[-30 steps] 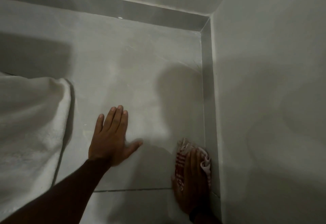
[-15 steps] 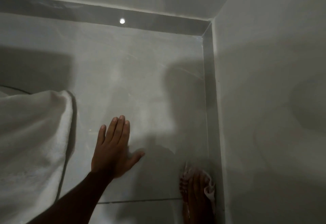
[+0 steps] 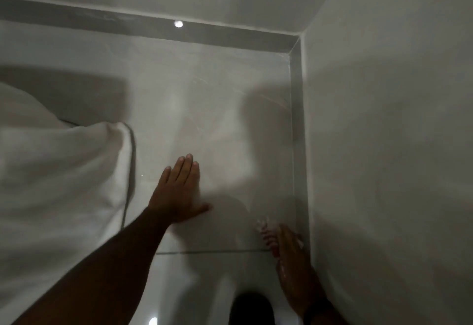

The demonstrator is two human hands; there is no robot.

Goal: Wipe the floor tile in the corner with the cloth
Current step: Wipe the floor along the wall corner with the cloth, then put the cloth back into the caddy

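Here, cloth (image 3: 266, 235) (blurred) lengthwise along skirting (image 3: 298, 145), under right hand (image 3: 290, 260)

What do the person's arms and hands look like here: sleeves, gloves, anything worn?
Both are bare. The left hand and its forearm show no sleeve, glove or ring. The right hand is blurred and gloveless, with a dark band at the wrist, possibly a watch or strap; too blurred to tell.
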